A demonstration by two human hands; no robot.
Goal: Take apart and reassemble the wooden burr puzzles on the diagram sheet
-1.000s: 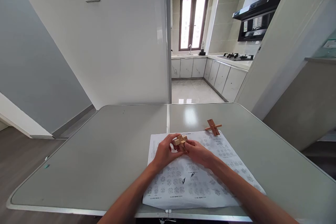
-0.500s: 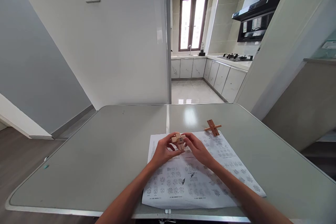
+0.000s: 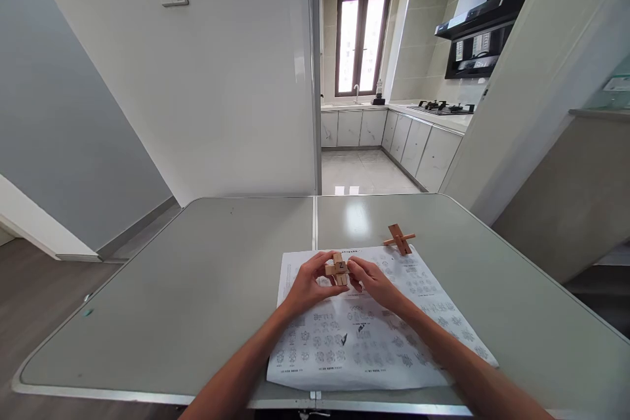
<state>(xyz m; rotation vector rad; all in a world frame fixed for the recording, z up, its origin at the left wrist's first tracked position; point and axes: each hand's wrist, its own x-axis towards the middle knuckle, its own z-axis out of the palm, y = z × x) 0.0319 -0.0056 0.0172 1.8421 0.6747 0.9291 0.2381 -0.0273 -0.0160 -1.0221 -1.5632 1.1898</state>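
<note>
A small interlocking wooden puzzle (image 3: pixel 338 269) of light blocks, with a dark "Z"-like mark on one face, is held just above a printed sheet (image 3: pixel 354 348). My left hand (image 3: pixel 311 282) grips it from the left, thumb below and fingers above. From the right, my right hand (image 3: pixel 370 281) pinches its right side, fingertips curled. Parts of the blocks are hidden behind the fingers. Beyond the sheet's far right corner lie crossed wooden pieces (image 3: pixel 399 239), darker and reddish, a thin stick passing across a flat piece.
The sheet carries rows of small printed diagrams and two dark marks. It lies on a grey folding table (image 3: pixel 172 302) with a metal edge and a centre seam. A small green bit (image 3: pixel 88 312) is near the left edge. A wall and a kitchen doorway stand behind.
The wooden puzzle has turned slightly and shifted a little right and toward me. My right hand's fingers have curled in more at its right side. The crossed pieces have not moved.
</note>
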